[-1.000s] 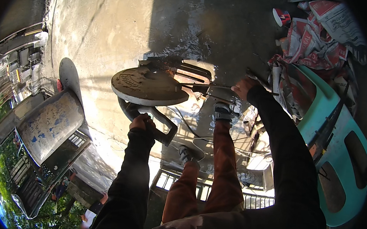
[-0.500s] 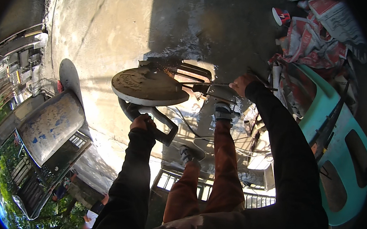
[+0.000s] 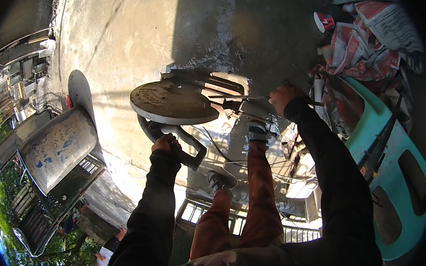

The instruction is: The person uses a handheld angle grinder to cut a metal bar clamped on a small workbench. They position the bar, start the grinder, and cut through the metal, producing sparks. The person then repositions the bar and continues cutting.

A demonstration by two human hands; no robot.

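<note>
My left hand (image 3: 166,143) is wrapped round the black loop handle (image 3: 194,157) of a cut-off saw. The saw's round, dusty guard (image 3: 172,104) with raised lettering sits just beyond that hand and hides the blade. To the right, my right hand (image 3: 283,99) is closed on a thin metal rod (image 3: 252,97) that runs sideways toward the saw's base. One end of the rod sticks out past my wrist. Where the rod meets the saw is hidden by the guard and other parts.
Crumpled red and white sacks (image 3: 354,51) and a paper cup (image 3: 324,22) lie far right. A turquoise plastic chair (image 3: 362,141) stands beside my right arm. A worn wheelbarrow (image 3: 60,145) is at left. A cable (image 3: 217,144) runs over the concrete near my feet.
Orange sparks behind the guard have vanished. My right hand has shifted very slightly to the right, still on the rod. My left hand stays on the handle.
</note>
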